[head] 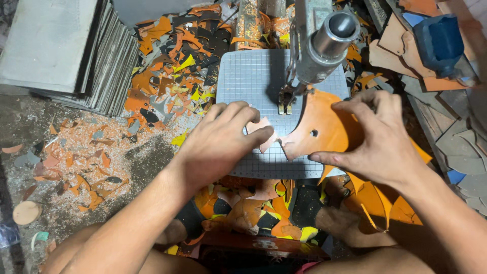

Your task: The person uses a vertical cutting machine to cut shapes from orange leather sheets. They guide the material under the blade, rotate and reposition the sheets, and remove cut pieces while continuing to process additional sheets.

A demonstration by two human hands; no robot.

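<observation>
Lying flat on the gridded saw table [243,76], the orange sheet [324,127] met the blade [285,99]. The right hand [378,139] pinched its edge, the left hand [218,142] pressed an offcut [264,133] with flat, open fingers; fingertips seemingly belonged well clear of the blade.

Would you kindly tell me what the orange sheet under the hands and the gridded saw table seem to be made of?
Orange sheet: probably thin rubber or foam board, matte, judging by its smooth cut edges and punched hole. Gridded table: seemingly grey metal or hard plastic, dull, with a fine moulded square pattern.
</observation>
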